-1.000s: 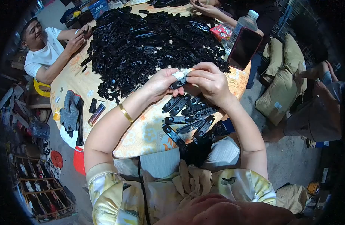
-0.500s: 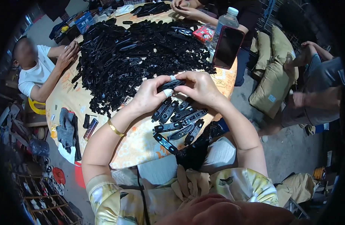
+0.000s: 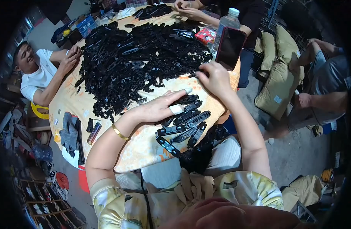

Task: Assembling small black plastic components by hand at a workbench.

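Half a second on, both hands have parted — they were joined over one black piece near the tabletop's front edge, and now the right hand [image 3: 215, 78] reaches out to the edge of the big heap of black plastic parts [image 3: 141, 57], fingers curled onto a piece there, though whether it is gripped cannot be told. The left hand [image 3: 160, 107] lies flat and released, palm down, fingers extended, a white tape wrap on one finger, touching the small sorted row of long black parts [image 3: 183, 124] that sits just in front of the person.

Round and covered with a yellow-orange patterned cloth, the tabletop [image 3: 141, 152] carries the heap across most of its middle. These parts look light, stiff and smooth — moulded plastic strips that would likely snag on each other in the pile, best taken by the long sides near the middle and lifted clear.

Beside the heap stand a dark phone [image 3: 229, 47] propped upright, a clear water bottle [image 3: 227, 23] behind it and a small red packet [image 3: 205, 35]. Grey gloves [image 3: 70, 131] lie at the left edge.

One seated person in a white shirt [image 3: 38, 76] works at the left; another pair of hands [image 3: 185, 7] at the far side. Olive cushions [image 3: 276, 76] rest to the right on a concrete floor.
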Available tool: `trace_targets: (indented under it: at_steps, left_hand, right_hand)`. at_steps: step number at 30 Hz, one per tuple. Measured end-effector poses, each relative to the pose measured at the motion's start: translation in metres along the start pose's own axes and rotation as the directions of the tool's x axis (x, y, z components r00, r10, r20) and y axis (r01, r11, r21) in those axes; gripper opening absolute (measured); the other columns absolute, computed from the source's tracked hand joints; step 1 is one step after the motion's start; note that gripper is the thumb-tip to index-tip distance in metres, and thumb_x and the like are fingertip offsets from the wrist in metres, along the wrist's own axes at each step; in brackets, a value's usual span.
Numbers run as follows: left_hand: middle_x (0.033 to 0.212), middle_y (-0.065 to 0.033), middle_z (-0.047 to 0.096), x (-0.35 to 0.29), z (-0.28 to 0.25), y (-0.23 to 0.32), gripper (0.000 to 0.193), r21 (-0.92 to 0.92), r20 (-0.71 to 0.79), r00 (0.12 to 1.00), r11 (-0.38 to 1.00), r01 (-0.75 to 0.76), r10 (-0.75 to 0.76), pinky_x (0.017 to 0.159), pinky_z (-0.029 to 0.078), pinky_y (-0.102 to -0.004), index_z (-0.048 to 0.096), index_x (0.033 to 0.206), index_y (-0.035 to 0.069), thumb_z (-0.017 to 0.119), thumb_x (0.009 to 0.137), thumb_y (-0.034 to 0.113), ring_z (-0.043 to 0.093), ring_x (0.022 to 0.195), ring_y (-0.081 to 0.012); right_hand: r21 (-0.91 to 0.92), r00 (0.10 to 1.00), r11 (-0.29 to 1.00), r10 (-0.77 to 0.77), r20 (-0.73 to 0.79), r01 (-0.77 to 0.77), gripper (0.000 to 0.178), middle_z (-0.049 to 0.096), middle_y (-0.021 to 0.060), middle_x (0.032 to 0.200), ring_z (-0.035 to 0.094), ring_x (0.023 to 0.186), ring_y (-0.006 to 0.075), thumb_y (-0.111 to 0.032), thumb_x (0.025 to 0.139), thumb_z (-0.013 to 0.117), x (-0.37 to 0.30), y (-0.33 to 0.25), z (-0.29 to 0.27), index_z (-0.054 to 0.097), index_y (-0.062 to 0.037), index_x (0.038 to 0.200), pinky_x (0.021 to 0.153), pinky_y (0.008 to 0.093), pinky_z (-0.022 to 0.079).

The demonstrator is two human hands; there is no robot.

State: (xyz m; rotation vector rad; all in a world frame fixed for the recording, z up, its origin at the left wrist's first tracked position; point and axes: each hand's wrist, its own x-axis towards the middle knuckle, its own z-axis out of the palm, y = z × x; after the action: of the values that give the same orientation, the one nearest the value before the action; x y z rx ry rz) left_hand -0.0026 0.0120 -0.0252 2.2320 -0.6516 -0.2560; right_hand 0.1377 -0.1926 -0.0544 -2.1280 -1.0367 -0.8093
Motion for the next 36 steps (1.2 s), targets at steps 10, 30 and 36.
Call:
trace_targets:
  at_steps: [10, 30, 36]
  left_hand:
    - [0.103, -0.0161, 0.061, 0.081, -0.07, -0.011, 0.028, 0.683, -0.427, 0.896, 0.692, 0.232, 0.121, 0.091, 0.043, -0.0387, 0.06, 0.103, 0.0, 0.059, 0.075, 0.0, 0.054, 0.101, -0.0332]
    - [0.096, -0.0064, 0.058, 0.057, -0.09, -0.047, 0.031, -0.467, -0.773, 0.485, 0.884, 0.002, -0.409, 0.067, 0.054, -0.0297, 0.052, 0.118, 0.007, 0.055, 0.088, 0.005, 0.058, 0.076, -0.0145]
    - [0.101, -0.011, 0.063, 0.019, -0.043, -0.024, 0.019, -0.921, -0.377, 0.644, 0.345, -0.183, -0.665, 0.069, 0.056, -0.0307, 0.056, 0.103, 0.007, 0.054, 0.092, 0.022, 0.061, 0.078, -0.0178]
  right_hand:
    - [-0.01, 0.977, 0.988, -0.148, 0.153, 0.151, 0.013, 0.059, 0.0085, 0.078, 0.055, 0.079, 0.0264, -0.016, 0.071, 0.067, -0.003, -0.006, 0.007, 0.062, -0.0063, 0.077, 0.07, 0.0354, 0.047]
    - [0.194, 0.988, 0.97, -0.151, 0.016, 0.145, 0.019, 0.056, 0.0069, 0.073, 0.056, 0.074, 0.0249, -0.02, 0.074, 0.068, -0.007, -0.012, 0.008, 0.056, -0.0068, 0.08, 0.063, 0.0346, 0.046]
    - [0.345, 0.998, 0.938, 0.033, -0.061, -0.009, 0.021, 0.059, 0.0079, 0.067, 0.059, 0.063, 0.0232, -0.02, 0.071, 0.072, -0.006, -0.027, -0.004, 0.058, -0.005, 0.073, 0.057, 0.0335, 0.047]
